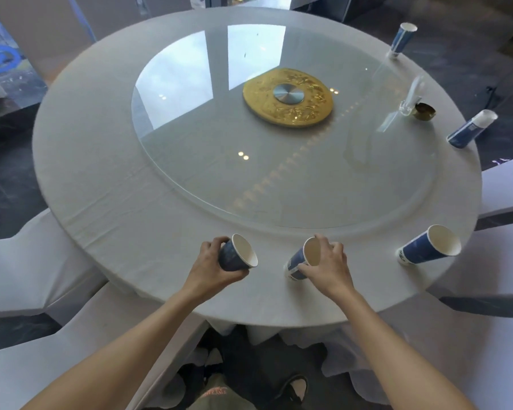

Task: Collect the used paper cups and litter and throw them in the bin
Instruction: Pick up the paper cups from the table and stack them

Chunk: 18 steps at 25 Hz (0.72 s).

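Observation:
Several blue paper cups stand around the rim of a round white-clothed table (107, 179). My left hand (212, 261) grips one blue cup (239, 254) near the front edge, tilted so its white inside faces right. My right hand (326, 264) holds a second blue cup (301, 260) by its rim and side, with its base on the cloth. A third cup (430, 245) stands to the right of it. Two more cups stand further round the right side, one (471, 129) mid-right and one (402, 39) at the far right. No bin is in view.
A glass turntable (219, 149) with a gold centre disc (288, 97) fills the table's middle. A clear glass (412, 97) and a small gold dish (424, 111) sit at its right edge. White-covered chairs (27, 261) surround the table on the left and right.

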Tool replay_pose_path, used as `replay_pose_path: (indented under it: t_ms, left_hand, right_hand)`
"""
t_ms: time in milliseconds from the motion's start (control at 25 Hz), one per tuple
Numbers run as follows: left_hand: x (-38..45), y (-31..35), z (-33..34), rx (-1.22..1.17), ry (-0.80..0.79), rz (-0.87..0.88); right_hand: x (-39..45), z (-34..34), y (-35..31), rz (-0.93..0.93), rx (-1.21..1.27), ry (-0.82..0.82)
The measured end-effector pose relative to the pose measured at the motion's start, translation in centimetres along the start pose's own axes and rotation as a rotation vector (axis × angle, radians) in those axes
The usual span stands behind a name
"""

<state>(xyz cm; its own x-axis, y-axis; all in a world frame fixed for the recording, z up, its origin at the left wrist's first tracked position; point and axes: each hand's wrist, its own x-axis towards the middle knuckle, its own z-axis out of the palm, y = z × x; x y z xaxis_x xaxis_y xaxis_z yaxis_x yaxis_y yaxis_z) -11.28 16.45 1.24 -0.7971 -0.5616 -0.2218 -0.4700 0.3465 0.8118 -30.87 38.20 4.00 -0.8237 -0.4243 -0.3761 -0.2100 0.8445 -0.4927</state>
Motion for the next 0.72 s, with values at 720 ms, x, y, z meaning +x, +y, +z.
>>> replay_pose_path:
  t_ms: [720]
  left_hand:
    - [-1.2, 17.4, 23.3, 0.235, -0.312, 0.243]
  right_hand:
    - [-5.0, -14.2, 17.9, -0.098, 0.57, -0.312]
